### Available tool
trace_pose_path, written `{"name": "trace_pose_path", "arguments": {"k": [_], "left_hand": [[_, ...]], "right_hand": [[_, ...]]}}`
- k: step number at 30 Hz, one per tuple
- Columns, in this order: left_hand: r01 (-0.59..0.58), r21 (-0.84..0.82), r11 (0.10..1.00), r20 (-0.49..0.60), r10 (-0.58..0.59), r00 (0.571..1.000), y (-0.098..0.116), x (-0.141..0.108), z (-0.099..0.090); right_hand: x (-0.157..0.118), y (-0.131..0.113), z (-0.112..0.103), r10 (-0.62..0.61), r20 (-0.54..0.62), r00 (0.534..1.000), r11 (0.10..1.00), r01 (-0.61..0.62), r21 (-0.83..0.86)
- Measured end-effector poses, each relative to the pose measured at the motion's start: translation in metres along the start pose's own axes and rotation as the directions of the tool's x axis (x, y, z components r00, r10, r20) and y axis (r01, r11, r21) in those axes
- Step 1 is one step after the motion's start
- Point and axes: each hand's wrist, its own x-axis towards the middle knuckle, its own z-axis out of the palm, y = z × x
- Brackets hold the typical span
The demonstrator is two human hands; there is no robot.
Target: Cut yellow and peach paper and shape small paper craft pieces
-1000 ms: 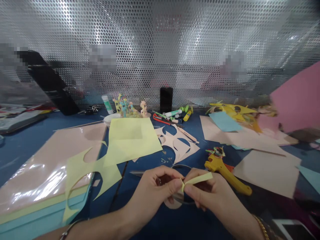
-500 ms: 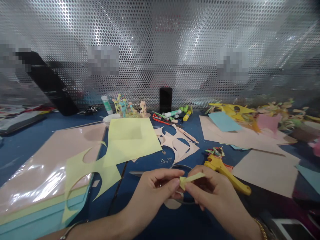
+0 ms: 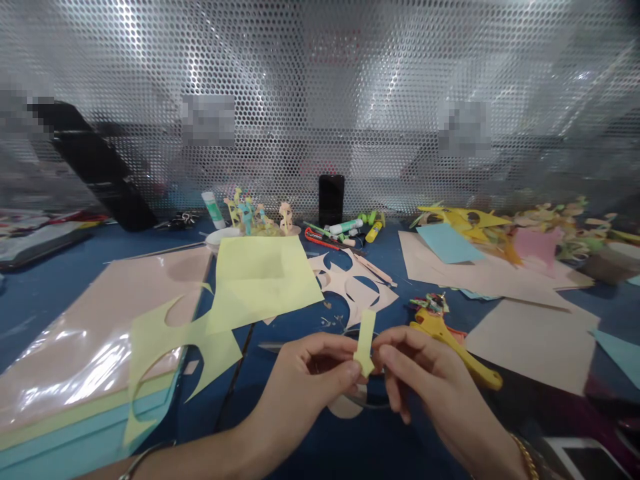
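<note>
l hand [image 3: 313, 373] & r hand [image 3: 430, 377] both pinching pale yellow paper strip [image 3: 365, 340], held upright approx. centre, over blue bench [image 3: 40, 320].

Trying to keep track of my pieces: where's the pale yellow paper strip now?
In the head view, the pale yellow paper strip stands upright between the left hand and the right hand.

No text or label here is legible.
</note>
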Motion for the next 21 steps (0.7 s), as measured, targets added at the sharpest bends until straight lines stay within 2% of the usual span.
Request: {"name": "trace_pose_path", "arguments": {"k": [7, 14, 21], "left_hand": [[-0.036, 0.027, 0.999, 0.004, 0.035, 0.999, -0.0004, -0.0006, -0.0013], [-0.017, 0.104, 0.994, 0.005, 0.016, 1.000, 0.0054, -0.0003, 0.0010], [0.057, 0.025, 0.998, 0.049, -0.058, 0.997, -0.0003, -0.0017, -0.0001]], "right_hand": [[-0.0023, -0.0042, 0.0016, 0.037, 0.002, 0.999, 0.966, -0.036, -0.256], [-0.0042, -0.0039, 0.0021, 0.012, 0.002, 1.000, 0.949, -0.010, -0.315], [-0.0049, -0.0037, 0.0023, -0.042, 0.000, 0.999, 0.937, 0.040, -0.347]]}}
